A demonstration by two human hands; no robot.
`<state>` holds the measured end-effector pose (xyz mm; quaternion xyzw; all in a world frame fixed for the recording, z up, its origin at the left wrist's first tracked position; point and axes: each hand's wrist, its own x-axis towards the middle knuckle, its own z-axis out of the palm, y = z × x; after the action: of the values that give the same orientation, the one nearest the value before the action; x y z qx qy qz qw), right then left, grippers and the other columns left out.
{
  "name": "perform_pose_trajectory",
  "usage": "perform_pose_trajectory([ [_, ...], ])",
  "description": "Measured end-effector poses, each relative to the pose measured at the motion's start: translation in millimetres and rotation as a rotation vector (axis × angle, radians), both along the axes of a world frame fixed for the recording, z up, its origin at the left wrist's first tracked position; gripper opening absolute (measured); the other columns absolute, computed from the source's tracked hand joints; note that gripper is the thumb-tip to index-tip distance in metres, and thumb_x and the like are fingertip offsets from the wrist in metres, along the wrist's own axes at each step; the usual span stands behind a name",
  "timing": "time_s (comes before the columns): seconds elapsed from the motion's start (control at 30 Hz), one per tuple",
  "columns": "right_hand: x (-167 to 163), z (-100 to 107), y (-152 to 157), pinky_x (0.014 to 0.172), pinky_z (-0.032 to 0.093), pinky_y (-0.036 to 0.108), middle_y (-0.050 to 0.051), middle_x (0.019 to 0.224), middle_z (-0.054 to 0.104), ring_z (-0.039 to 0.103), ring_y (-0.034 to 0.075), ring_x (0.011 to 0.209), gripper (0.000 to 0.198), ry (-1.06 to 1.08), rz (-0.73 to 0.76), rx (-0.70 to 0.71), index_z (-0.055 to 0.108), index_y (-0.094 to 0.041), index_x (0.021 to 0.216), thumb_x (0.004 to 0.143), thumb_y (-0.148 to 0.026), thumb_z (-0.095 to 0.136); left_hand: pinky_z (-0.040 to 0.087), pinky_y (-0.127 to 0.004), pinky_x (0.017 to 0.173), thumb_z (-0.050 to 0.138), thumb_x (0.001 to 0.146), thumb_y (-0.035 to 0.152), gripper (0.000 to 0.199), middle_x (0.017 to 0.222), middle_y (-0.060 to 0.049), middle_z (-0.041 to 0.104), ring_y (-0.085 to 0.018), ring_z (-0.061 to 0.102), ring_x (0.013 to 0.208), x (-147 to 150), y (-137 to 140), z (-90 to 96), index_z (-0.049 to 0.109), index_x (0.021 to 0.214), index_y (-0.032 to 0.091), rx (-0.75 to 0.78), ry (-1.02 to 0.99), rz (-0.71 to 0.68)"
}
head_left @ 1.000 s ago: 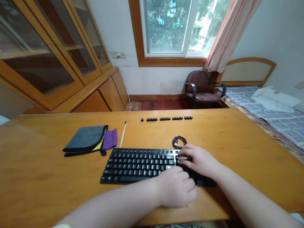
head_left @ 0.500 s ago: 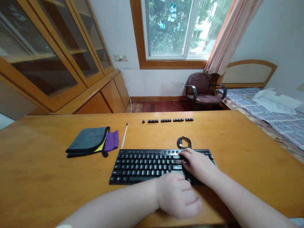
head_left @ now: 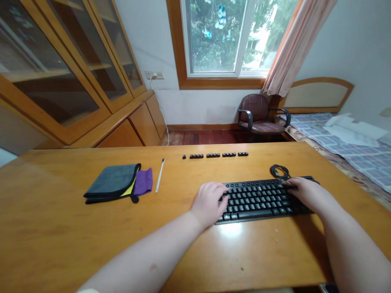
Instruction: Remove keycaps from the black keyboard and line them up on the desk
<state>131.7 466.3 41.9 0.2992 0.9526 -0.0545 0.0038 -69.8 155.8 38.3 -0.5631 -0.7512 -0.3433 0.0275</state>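
Note:
A black keyboard (head_left: 255, 199) lies slightly turned on the wooden desk. My left hand (head_left: 209, 203) grips its left end, fingers over the edge keys and thumb at the near side. At the other end, my right hand (head_left: 311, 195) rests over the right-hand keys, its fingers closed on a thin shiny metal tool (head_left: 287, 183) that points left. The tool's exact kind is too small to tell. Behind the keyboard's right half lies its coiled black cable (head_left: 279, 171). My right hand covers much of the number-pad area.
Black keycaps (head_left: 213, 155) stand in small groups along the desk's far side. A white toothbrush (head_left: 159, 177) lies left of the keyboard, beside a purple cloth (head_left: 143, 182) and a folded grey cloth (head_left: 111, 181). Beyond the desk (head_left: 122, 244) stands an office chair (head_left: 259, 114).
The keyboard and its coiled cable have shifted right, and the keyboard is now slightly turned. My left hand has gone from a loose fist in front to the keyboard's left end; my right hand moved right.

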Motion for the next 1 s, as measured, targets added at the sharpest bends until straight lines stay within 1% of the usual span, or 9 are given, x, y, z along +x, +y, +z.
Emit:
perform_pose_trajectory([
  [0.07,0,8,2,0.068,0.046,0.035,0.009,0.089,0.069,0.064,0.026,0.079,0.022,0.043,-0.053,0.049,0.07,-0.021,0.087,0.073,-0.028,0.055,0.037,-0.041,0.097,0.054,0.081,0.029,0.03,0.114,-0.007,0.058,-0.022,0.05,0.11,-13,3,-6.2,0.056,0.11,0.021,-0.069,-0.114,0.084],
  [0.13,-7,23,-11,0.071,0.046,0.036,0.01,0.093,0.067,0.062,0.027,0.082,0.027,0.198,-0.085,0.094,0.069,-0.019,0.087,0.078,-0.038,0.052,0.034,-0.042,0.102,0.057,0.078,0.032,0.041,0.125,-0.008,0.052,-0.023,0.045,0.118,-23,5,-12.5,0.053,0.117,0.021,-0.134,-0.221,0.106],
  [0.17,-14,32,-22,0.074,0.046,0.037,0.01,0.094,0.067,0.061,0.027,0.086,0.03,0.294,-0.072,0.065,0.069,-0.019,0.087,0.079,-0.043,0.052,0.032,-0.042,0.104,0.058,0.077,0.034,0.045,0.129,-0.009,0.05,-0.024,0.043,0.121,-26,5,-15.3,0.051,0.119,0.02,-0.159,-0.268,0.106],
  [0.27,-46,53,-66,0.08,0.045,0.033,0.008,0.098,0.066,0.06,0.022,0.092,0.036,0.607,0.08,-0.192,0.067,-0.02,0.09,0.087,-0.044,0.041,0.03,-0.041,0.107,0.06,0.076,0.039,0.052,0.133,-0.01,0.045,-0.024,0.039,0.125,-29,7,-20.9,0.049,0.123,0.02,-0.195,-0.346,0.072],
  [0.33,-75,57,-95,0.075,0.046,0.03,0.009,0.093,0.066,0.061,0.02,0.087,0.045,0.758,0.194,-0.364,0.066,-0.018,0.083,0.091,-0.044,0.031,0.029,-0.041,0.107,0.061,0.075,0.042,0.055,0.134,-0.009,0.044,-0.023,0.038,0.126,-28,8,-22.1,0.048,0.124,0.021,-0.202,-0.354,0.027],
  [0.43,-117,47,-125,0.062,0.043,0.027,0.005,0.063,0.061,0.058,0.016,0.063,0.047,0.659,0.322,-0.497,0.062,-0.016,0.068,0.092,-0.043,0.031,0.026,-0.043,0.109,0.064,0.072,0.043,0.057,0.132,-0.007,0.048,-0.024,0.041,0.123,-27,9,-21.3,0.049,0.123,0.023,-0.22,-0.339,-0.025],
  [0.57,-149,26,-137,0.061,0.039,0.025,0.002,0.059,0.059,0.055,0.015,0.059,0.035,0.466,0.437,-0.482,0.059,-0.016,0.067,0.089,-0.035,0.039,0.031,-0.043,0.105,0.067,0.069,0.043,0.054,0.122,-0.007,0.055,-0.025,0.048,0.115,-29,11,-18.0,0.053,0.117,0.022,-0.244,-0.328,-0.058],
  [0.77,-153,13,-132,0.062,0.038,0.025,0.004,0.065,0.062,0.056,0.015,0.063,0.032,0.345,0.509,-0.489,0.059,-0.016,0.067,0.089,-0.03,0.04,0.033,-0.04,0.103,0.066,0.072,0.04,0.049,0.12,-0.005,0.057,-0.022,0.049,0.112,-32,13,-17.9,0.053,0.116,0.022,-0.221,-0.343,-0.07],
  [1.0,-155,4,-141,0.063,0.041,0.025,0.005,0.071,0.066,0.059,0.015,0.066,0.029,0.281,0.576,-0.463,0.064,-0.017,0.074,0.089,-0.032,0.044,0.039,-0.041,0.096,0.067,0.072,0.039,0.042,0.112,-0.007,0.061,-0.024,0.053,0.105,-31,16,-21.3,0.057,0.108,0.02,-0.214,-0.302,-0.037],
])
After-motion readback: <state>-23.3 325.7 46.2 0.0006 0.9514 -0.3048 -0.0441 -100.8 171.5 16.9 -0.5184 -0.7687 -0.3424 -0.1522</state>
